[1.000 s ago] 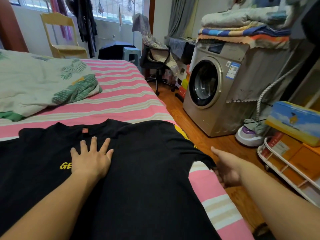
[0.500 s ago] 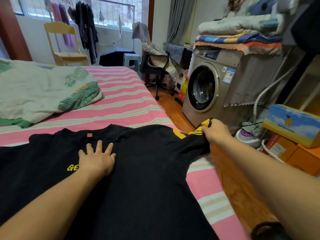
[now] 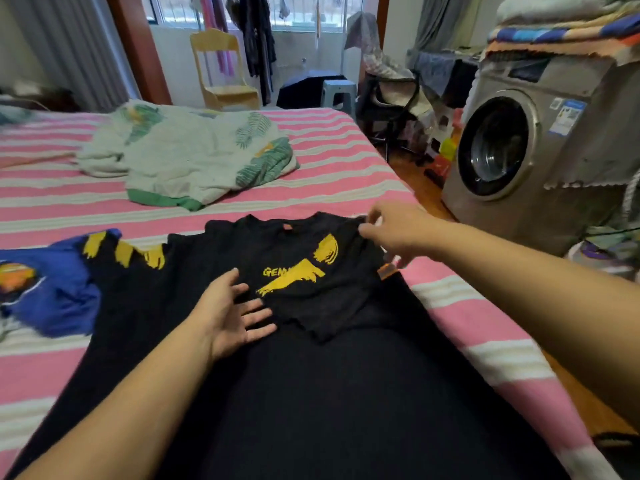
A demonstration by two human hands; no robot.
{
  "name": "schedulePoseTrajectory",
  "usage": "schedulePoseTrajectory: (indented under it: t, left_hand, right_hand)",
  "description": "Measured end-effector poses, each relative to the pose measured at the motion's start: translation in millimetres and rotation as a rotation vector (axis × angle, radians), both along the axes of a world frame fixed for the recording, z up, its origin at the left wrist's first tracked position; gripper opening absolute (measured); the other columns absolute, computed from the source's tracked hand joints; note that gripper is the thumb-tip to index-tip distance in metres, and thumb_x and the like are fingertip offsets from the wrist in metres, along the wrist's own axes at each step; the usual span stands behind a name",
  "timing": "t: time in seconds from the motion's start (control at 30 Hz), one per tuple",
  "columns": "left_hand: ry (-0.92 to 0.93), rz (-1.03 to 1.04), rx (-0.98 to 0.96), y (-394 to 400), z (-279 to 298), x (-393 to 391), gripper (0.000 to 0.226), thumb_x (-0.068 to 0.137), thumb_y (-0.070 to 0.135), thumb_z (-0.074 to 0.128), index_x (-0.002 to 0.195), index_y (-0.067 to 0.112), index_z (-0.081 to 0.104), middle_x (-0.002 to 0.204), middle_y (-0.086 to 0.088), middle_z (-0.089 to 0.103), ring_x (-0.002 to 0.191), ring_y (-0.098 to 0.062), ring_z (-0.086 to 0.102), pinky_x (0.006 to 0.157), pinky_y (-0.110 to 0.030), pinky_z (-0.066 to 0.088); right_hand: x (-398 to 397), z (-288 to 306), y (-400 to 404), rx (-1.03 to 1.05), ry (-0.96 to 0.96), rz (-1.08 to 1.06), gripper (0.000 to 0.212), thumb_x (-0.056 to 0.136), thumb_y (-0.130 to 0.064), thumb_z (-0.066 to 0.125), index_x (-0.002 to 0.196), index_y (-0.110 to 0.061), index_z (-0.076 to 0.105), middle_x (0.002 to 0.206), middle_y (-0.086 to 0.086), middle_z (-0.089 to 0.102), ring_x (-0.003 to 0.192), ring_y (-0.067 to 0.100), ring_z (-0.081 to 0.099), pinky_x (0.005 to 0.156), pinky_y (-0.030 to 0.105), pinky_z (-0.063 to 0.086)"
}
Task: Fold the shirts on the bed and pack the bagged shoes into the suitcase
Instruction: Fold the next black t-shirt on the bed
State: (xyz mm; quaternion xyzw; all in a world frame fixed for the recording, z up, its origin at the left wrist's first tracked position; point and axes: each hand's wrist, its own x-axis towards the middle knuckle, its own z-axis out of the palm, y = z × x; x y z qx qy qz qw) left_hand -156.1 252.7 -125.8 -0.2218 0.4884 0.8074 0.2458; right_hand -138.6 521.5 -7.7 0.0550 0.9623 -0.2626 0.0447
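Observation:
A black shirt (image 3: 311, 375) with yellow print lies spread on the pink striped bed (image 3: 346, 181). Its right sleeve is folded inward over the chest, yellow marks facing up. My left hand (image 3: 232, 313) rests flat on the shirt just left of the folded sleeve, fingers spread. My right hand (image 3: 391, 233) hovers over the shirt's right shoulder with fingers loosely bent; I cannot see whether it still pinches the fabric. A blue shirt (image 3: 52, 289) with an orange print lies crumpled at the left, partly under the black one. No suitcase or bagged shoes are in view.
A white leaf-print quilt (image 3: 194, 157) is bunched in the middle of the bed. A washing machine (image 3: 526, 150) stacked with folded blankets stands to the right across a strip of wooden floor. A yellow chair (image 3: 221, 67), a stool and an office chair stand beyond the bed.
My right hand carried the right sleeve from the bed's edge inward and laid it over the chest. My left hand slid down and left. The view turned left, showing the blue shirt.

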Motion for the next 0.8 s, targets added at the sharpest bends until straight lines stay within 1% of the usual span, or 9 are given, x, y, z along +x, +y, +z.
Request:
schedulePoseTrajectory:
  t: [0.1,0.13,0.23,0.33,0.4,0.53,0.6,0.7,0.8]
  left_hand:
    - [0.092,0.058,-0.135,-10,-16,4,0.045,0.103,0.023,0.050,0.146,0.013,0.041,0.130,-0.021,0.059,0.109,-0.032,0.065,0.090,-0.045,0.054]
    - [0.156,0.056,-0.218,-12,-20,0,0.043,0.103,0.019,0.052,0.144,0.013,0.042,0.126,-0.020,0.061,0.101,-0.030,0.067,0.083,-0.041,0.056]
    - [0.417,-0.080,-0.655,-9,-28,-20,0.061,0.098,0.022,0.064,0.152,0.016,0.037,0.112,-0.013,0.067,0.082,-0.024,0.066,0.074,-0.041,0.058]
    - [0.574,-0.266,-1.122,3,-32,-35,0.049,0.092,0.036,0.070,0.136,0.015,0.058,0.120,-0.005,0.068,0.105,-0.027,0.067,0.097,-0.040,0.052]
    - [0.642,-0.348,-1.244,7,-34,-39,0.020,0.092,0.032,0.070,0.104,0.016,0.069,0.104,-0.002,0.070,0.102,-0.025,0.065,0.087,-0.034,0.050]
    - [0.687,-0.379,-1.304,5,-39,-48,0.016,0.094,0.028,0.067,0.083,0.018,0.061,0.082,0.005,0.061,0.086,-0.023,0.060,0.072,-0.030,0.041]
    - [0.594,-0.253,-1.135,2,-35,-56,0.016,0.093,0.021,0.068,0.080,0.013,0.063,0.075,0.000,0.061,0.073,-0.023,0.059,0.064,-0.029,0.042]
    - [0.353,-0.173,-0.805,-7,-28,-70,0.006,0.091,0.010,0.068,0.088,0.006,0.066,0.068,-0.008,0.052,0.055,-0.019,0.045,0.051,-0.027,0.037]
    - [0.347,-0.347,-0.908,-10,-34,-73,0.008,0.088,0.010,0.071,0.092,0.003,0.072,0.066,-0.008,0.052,0.053,-0.019,0.044,0.050,-0.026,0.037]
  right_hand:
    - [48,-56,14,0.249,-0.114,0.216,0.018,0.093,-0.042,0.058,0.092,-0.024,0.062,0.095,0.001,0.068,0.090,0.027,0.070,0.074,0.034,0.054]
    - [64,-70,14,0.336,-0.096,0.278,0.019,0.091,-0.047,0.060,0.097,-0.030,0.060,0.102,-0.004,0.062,0.100,0.023,0.064,0.082,0.034,0.050]
    - [84,-111,-1,0.489,0.104,0.368,0.049,0.088,-0.053,0.061,0.131,-0.029,0.053,0.123,-0.003,0.048,0.114,0.021,0.045,0.099,0.037,0.043]
    - [78,-140,-30,0.557,0.286,0.318,0.041,0.089,-0.041,0.065,0.122,-0.019,0.056,0.116,0.002,0.053,0.105,0.026,0.050,0.084,0.038,0.049]
    - [70,-154,-41,0.610,0.385,0.245,0.028,0.077,-0.024,0.078,0.097,-0.017,0.060,0.093,0.003,0.058,0.084,0.026,0.055,0.062,0.036,0.044]
    - [62,-157,-42,0.646,0.510,0.286,0.035,0.057,-0.001,0.081,0.079,-0.016,0.059,0.074,0.002,0.054,0.065,0.025,0.053,0.053,0.032,0.029]
    - [63,-150,-34,0.604,0.624,0.286,0.036,0.057,0.005,0.078,0.077,-0.015,0.056,0.070,0.002,0.051,0.061,0.026,0.050,0.053,0.032,0.030]
    - [76,-145,-4,0.503,0.748,0.278,0.028,0.069,0.008,0.074,0.085,-0.011,0.062,0.072,0.004,0.049,0.064,0.028,0.048,0.055,0.039,0.038]
    - [95,-150,15,0.581,0.713,0.480,0.029,0.074,0.008,0.069,0.098,-0.008,0.068,0.080,0.005,0.051,0.070,0.029,0.049,0.059,0.040,0.042]
